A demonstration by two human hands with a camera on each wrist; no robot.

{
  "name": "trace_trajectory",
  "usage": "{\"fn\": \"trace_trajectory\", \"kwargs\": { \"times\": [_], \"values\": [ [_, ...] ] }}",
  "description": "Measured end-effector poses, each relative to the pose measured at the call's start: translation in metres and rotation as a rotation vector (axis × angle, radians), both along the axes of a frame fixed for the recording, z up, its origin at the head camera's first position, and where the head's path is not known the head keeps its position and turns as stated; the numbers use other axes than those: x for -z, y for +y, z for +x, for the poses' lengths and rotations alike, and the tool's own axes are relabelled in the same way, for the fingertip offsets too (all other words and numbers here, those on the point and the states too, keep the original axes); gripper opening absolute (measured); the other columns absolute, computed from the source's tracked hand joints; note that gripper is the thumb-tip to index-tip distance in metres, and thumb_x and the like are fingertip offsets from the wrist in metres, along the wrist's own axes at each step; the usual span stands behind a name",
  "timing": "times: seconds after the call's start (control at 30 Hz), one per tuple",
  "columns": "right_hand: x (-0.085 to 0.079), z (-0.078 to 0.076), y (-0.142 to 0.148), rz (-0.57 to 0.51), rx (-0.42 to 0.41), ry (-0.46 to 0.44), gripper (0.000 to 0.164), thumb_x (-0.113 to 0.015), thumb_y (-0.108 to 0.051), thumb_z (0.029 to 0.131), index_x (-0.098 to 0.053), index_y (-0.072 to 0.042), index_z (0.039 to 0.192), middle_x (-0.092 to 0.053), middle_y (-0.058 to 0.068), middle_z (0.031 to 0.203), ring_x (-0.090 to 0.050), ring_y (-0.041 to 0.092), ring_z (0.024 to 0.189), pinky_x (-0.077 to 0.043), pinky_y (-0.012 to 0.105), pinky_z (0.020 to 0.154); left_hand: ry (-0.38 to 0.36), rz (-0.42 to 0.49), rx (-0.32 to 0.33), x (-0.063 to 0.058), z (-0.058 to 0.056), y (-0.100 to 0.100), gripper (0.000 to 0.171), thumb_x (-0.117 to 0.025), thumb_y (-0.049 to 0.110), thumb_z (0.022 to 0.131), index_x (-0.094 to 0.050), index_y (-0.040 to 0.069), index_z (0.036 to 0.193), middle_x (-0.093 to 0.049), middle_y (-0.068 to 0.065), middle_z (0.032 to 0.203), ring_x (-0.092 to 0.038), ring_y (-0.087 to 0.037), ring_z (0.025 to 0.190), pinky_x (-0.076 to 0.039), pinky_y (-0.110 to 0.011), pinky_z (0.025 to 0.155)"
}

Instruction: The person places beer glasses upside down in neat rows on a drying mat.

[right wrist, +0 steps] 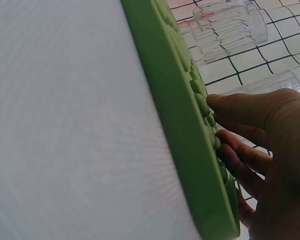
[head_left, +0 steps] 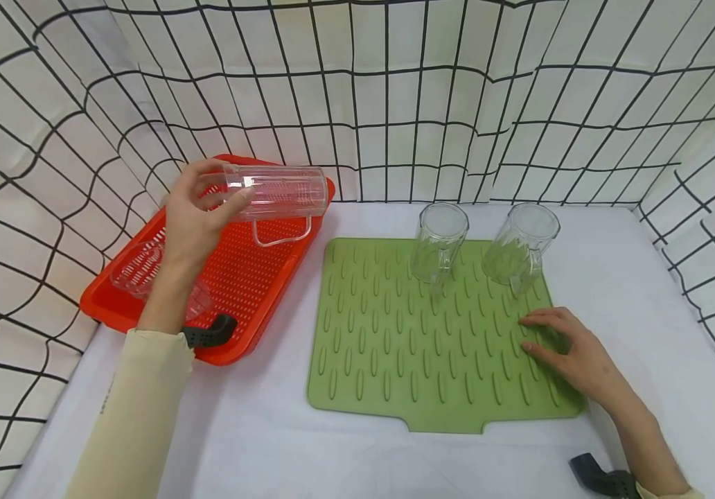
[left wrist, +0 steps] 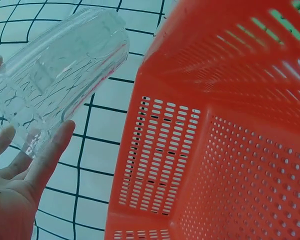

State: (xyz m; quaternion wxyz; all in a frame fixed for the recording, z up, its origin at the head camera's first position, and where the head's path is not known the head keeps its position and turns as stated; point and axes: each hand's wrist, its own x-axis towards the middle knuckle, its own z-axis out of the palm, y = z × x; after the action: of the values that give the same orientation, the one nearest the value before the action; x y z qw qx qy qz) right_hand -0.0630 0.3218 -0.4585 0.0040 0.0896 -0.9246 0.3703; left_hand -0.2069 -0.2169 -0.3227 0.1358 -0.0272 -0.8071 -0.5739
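Far left: an orange perforated tray (head_left: 251, 291) sits on the white table (head_left: 270, 443), against the grid-patterned cloth backdrop (head_left: 395, 90). 1 clear mug (head_left: 139, 267) lies on its side inside the tray, partly hidden behind the left forearm.

The left hand (head_left: 192, 218) is raised above the tray, fingers and thumb curled round the base end of a second clear mug (head_left: 276, 194), which is held horizontally in the air with its handle pointing down. The left wrist view confirms the grasp: fingertips (left wrist: 55, 150) press against the ribbed wall of the held mug (left wrist: 55, 75), clear of the tray wall (left wrist: 155, 150).

Centre: a green ribbed drying mat (head_left: 395, 346) lies flat on the table, just beside the tray. 2 further clear mugs stand upside down along its far edge, 1 at mid-edge (head_left: 438, 242) and 1 toward the right corner (head_left: 519, 246), apart from each other.

Right: the right hand (head_left: 566, 350) rests on the mat's near right area, fingers extended and relaxed, grasping nothing. The right wrist view shows its fingertips (right wrist: 225, 107) touching the mat's raised ribs (right wrist: 200, 100).
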Motion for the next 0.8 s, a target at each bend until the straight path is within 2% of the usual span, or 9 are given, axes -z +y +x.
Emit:
{"fn": "trace_trajectory", "kwargs": {
  "times": [0.17,0.3,0.47,0.67,0.8],
  "values": [
    [0.0000,0.0002,0.0000,0.000,-0.002,0.000,0.037,-0.080,-0.019,0.092,-0.070,-0.014,0.127,-0.058,0.012,0.137,-0.047,0.041,0.131,-0.038,0.074,0.108,-0.006,0.014,0.020,0.0014,0.0001,0.0024,0.054,-0.079,0.031,0.091,-0.054,0.024,0.138,-0.060,0.003,0.132,-0.067,-0.012,0.111,-0.059,-0.012,0.080],
    [-0.0006,0.0005,-0.0002,0.000,0.000,-0.001,0.037,-0.080,-0.019,0.092,-0.070,-0.014,0.127,-0.058,0.012,0.137,-0.047,0.041,0.131,-0.038,0.075,0.107,0.017,0.015,0.036,0.0031,-0.0003,0.0037,0.051,-0.080,0.026,0.091,-0.055,0.024,0.135,-0.062,0.006,0.127,-0.068,-0.010,0.106,-0.059,-0.012,0.078],
    [-0.0021,0.0000,0.0003,-0.001,0.005,-0.007,0.036,-0.079,-0.019,0.093,-0.070,-0.014,0.127,-0.058,0.013,0.137,-0.047,0.042,0.131,-0.037,0.075,0.108,0.051,0.022,0.063,0.0030,-0.0010,0.0064,0.053,-0.079,0.024,0.091,-0.055,0.023,0.139,-0.062,0.006,0.127,-0.068,-0.013,0.105,-0.060,-0.014,0.079],
    [-0.0026,-0.0003,0.0002,-0.006,0.007,-0.014,0.036,-0.078,-0.019,0.093,-0.070,-0.013,0.128,-0.058,0.013,0.137,-0.047,0.042,0.132,-0.036,0.076,0.109,0.013,-0.013,0.085,0.0020,0.0001,0.0096,0.058,-0.076,0.031,0.094,-0.056,0.035,0.148,-0.059,0.004,0.134,-0.065,-0.015,0.110,-0.060,-0.015,0.080],
    [-0.0027,0.0001,-0.0002,-0.007,0.006,-0.012,0.036,-0.078,-0.019,0.094,-0.070,-0.013,0.127,-0.058,0.013,0.136,-0.048,0.042,0.132,-0.037,0.076,0.109,0.004,-0.021,0.098,0.0030,0.0019,0.0108,0.054,-0.075,0.031,0.095,-0.059,0.032,0.146,-0.059,0.001,0.138,-0.066,-0.013,0.112,-0.060,-0.015,0.080]
  ]
}}
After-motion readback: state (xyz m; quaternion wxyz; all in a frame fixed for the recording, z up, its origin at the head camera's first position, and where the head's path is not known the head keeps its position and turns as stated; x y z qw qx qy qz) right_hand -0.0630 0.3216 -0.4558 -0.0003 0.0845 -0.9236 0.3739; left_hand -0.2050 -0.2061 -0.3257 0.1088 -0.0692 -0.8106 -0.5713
